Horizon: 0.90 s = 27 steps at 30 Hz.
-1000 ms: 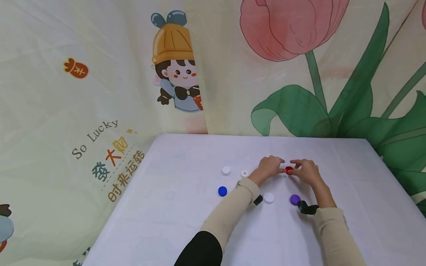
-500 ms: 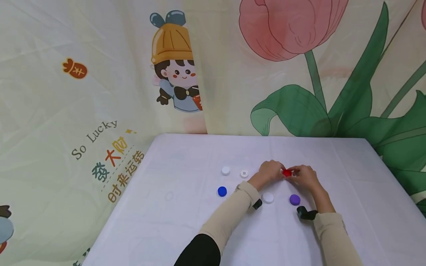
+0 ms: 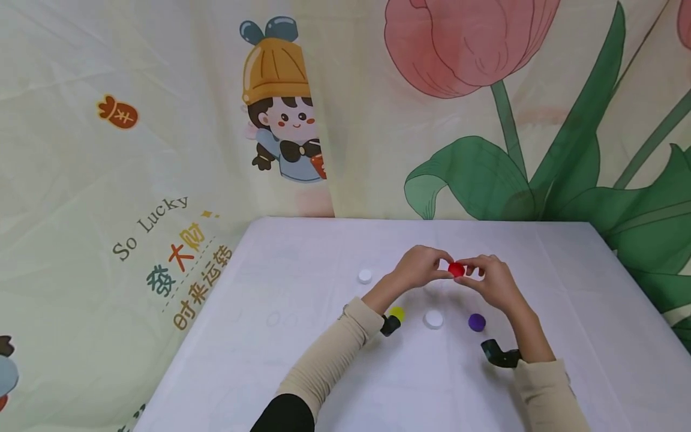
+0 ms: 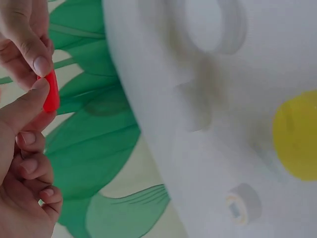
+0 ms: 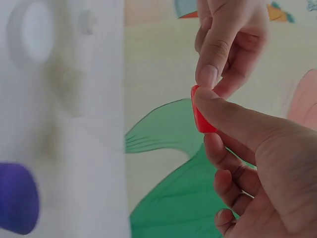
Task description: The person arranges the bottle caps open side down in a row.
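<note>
A red round disc (image 3: 456, 269), flat like a bottle cap, is held up above the white tabletop between both hands. My left hand (image 3: 423, 267) pinches one side of it between thumb and finger; my right hand (image 3: 492, 281) pinches the other side. Edge-on, the red disc (image 5: 204, 110) appears thin in the right wrist view, with the right thumb across it. In the left wrist view, the right hand (image 4: 25, 39) meets the red disc (image 4: 51, 91) from above. Beneath the hands lie a white disc (image 3: 433, 319), a purple disc (image 3: 477, 322) and a yellow disc (image 3: 397, 313).
A small white disc (image 3: 364, 276) lies left of the left hand on the white-covered table (image 3: 302, 360). Black wrist cameras (image 3: 499, 354) jut from both sleeves. A printed curtain (image 3: 367, 120) hangs right behind the table's far edge.
Both hands first close in on the red disc at the table, then raise it and shift left. The left forearm now covers the blue disc and a white one, and uncovers the yellow disc.
</note>
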Available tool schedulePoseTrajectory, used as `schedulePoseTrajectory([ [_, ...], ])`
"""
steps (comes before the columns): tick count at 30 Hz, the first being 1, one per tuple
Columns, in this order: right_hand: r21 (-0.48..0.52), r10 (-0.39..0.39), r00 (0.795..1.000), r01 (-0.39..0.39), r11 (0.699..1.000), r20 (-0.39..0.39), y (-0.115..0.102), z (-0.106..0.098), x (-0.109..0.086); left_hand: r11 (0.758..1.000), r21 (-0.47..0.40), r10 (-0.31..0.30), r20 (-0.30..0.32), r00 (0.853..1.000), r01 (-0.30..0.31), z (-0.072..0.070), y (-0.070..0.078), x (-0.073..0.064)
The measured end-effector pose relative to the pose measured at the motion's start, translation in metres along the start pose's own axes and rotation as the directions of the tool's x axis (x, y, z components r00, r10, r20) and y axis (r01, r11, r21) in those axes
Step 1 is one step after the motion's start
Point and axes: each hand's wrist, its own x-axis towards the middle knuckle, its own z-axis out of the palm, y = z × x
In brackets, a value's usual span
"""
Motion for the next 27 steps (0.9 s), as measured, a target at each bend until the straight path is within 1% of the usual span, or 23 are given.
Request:
schedulePoseTrajectory([
  [3, 0.004, -0.052, 0.997, 0.052, 0.999, -0.049, -0.018, -0.009, -0.007, 0.997, -0.075, 0.025, -0.08, 0.996, -0.031, -0.014, 0.002, -0.016],
  [6, 0.01, -0.111, 0.989, 0.113, 0.994, -0.093, -0.036, -0.015, -0.015, 0.987, -0.14, 0.055, -0.149, 0.987, -0.076, -0.026, 0.004, -0.035],
  [10, 0.01, -0.188, 0.972, 0.191, 0.982, -0.138, -0.055, -0.021, -0.024, 0.977, -0.168, 0.092, -0.225, 0.97, -0.132, -0.037, 0.007, -0.056],
  [14, 0.007, -0.24, 0.957, 0.245, 0.97, -0.164, -0.067, -0.023, -0.029, 0.969, -0.177, 0.115, -0.292, 0.95, -0.171, -0.044, 0.01, -0.07],
  [17, 0.01, -0.269, 0.947, 0.275, 0.961, -0.176, -0.071, -0.024, -0.031, 0.965, -0.181, 0.125, -0.321, 0.939, -0.19, -0.047, 0.011, -0.076],
  [19, 0.013, -0.283, 0.943, 0.29, 0.957, -0.177, -0.072, -0.024, -0.031, 0.963, -0.19, 0.123, -0.33, 0.936, -0.193, -0.048, 0.011, -0.078],
  [21, 0.014, -0.292, 0.941, 0.298, 0.954, -0.172, -0.073, -0.023, -0.031, 0.962, -0.197, 0.115, -0.331, 0.937, -0.188, -0.047, 0.011, -0.08],
  [25, 0.016, -0.291, 0.944, 0.296, 0.955, -0.155, -0.072, -0.02, -0.032, 0.962, -0.206, 0.105, -0.328, 0.939, -0.179, -0.044, 0.01, -0.084],
  [27, 0.019, -0.288, 0.945, 0.294, 0.956, -0.152, -0.073, -0.019, -0.032, 0.957, -0.229, 0.097, -0.33, 0.939, -0.179, -0.043, 0.01, -0.085],
])
